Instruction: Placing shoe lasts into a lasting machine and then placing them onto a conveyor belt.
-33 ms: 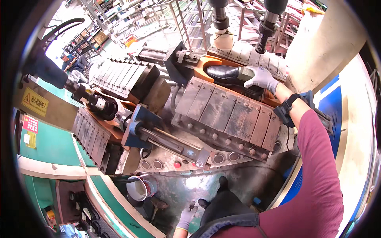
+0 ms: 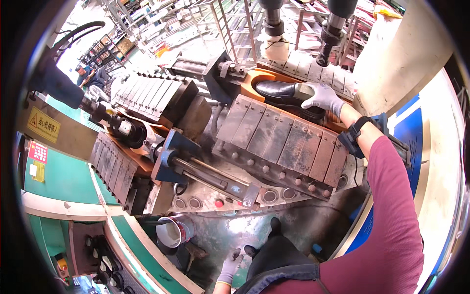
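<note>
My right hand point(image 2: 324, 98), in a pale grey glove, reaches forward and grips the heel end of a black leather shoe point(image 2: 276, 90). The shoe lies lengthwise, toe to the left, in an orange-lined cradle of the pressing machine, behind a bank of worn metal plates point(image 2: 281, 139). Fingers and palm cover its rear part. Low in the picture, beside my dark trousers, hangs my left hand point(image 2: 229, 268), gloved too. Its fingers are curled in, with a small dark patch at the tips; what they hold, if anything, is unclear.
Two press rods point(image 2: 326, 41) hang above the cradle. Leftward stands a second station with plates point(image 2: 147, 95) and a blue-bracketed cylinder point(image 2: 210, 176). Below sit a red button point(image 2: 219, 203), a white bucket point(image 2: 170, 234) and a rack of black shoes point(image 2: 108, 264). Another person point(image 2: 88, 76) sits far left.
</note>
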The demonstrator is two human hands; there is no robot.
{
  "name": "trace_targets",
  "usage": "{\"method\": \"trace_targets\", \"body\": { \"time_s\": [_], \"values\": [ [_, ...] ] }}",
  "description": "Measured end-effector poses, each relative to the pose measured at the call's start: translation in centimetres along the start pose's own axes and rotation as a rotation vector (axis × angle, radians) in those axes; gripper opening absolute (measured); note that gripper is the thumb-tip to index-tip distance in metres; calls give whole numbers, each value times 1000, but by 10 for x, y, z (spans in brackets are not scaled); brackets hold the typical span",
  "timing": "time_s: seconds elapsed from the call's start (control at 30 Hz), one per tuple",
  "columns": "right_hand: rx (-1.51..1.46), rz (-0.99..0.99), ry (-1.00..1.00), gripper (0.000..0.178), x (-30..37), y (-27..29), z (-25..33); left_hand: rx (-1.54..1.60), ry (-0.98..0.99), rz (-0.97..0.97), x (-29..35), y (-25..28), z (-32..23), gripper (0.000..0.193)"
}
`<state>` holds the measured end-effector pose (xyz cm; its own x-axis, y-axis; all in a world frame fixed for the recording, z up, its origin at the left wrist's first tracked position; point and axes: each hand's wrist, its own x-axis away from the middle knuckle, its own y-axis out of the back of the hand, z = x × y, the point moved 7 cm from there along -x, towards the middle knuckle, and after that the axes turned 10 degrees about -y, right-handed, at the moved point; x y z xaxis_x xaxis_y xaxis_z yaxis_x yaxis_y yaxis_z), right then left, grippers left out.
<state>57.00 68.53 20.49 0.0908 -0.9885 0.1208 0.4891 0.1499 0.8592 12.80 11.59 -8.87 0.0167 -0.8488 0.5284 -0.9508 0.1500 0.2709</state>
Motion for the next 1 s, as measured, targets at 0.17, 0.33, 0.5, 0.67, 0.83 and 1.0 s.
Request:
{"method": "trace_targets", "body": {
  "time_s": [0.17,0.33,0.5,0.67,0.83,1.0],
  "values": [
    [-54,19,0,77,-13,-17,-9,61,85,-15,4,0,1,34],
    [-39,31,13,79,-24,-19,-13,135,98,-59,13,-3,8,34],
    [-2,39,17,80,-21,-24,-13,125,80,-24,26,3,-3,34],
    [389,-200,140,100,12,-20,-10,-183,-117,-109,31,42,-31,32],
    [-199,-660,204,39,183,20,96,-375,-553,-814,107,189,-67,23],
    [-520,-279,-46,41,373,-88,120,-820,-243,-1215,232,354,30,33]
  ]
}}
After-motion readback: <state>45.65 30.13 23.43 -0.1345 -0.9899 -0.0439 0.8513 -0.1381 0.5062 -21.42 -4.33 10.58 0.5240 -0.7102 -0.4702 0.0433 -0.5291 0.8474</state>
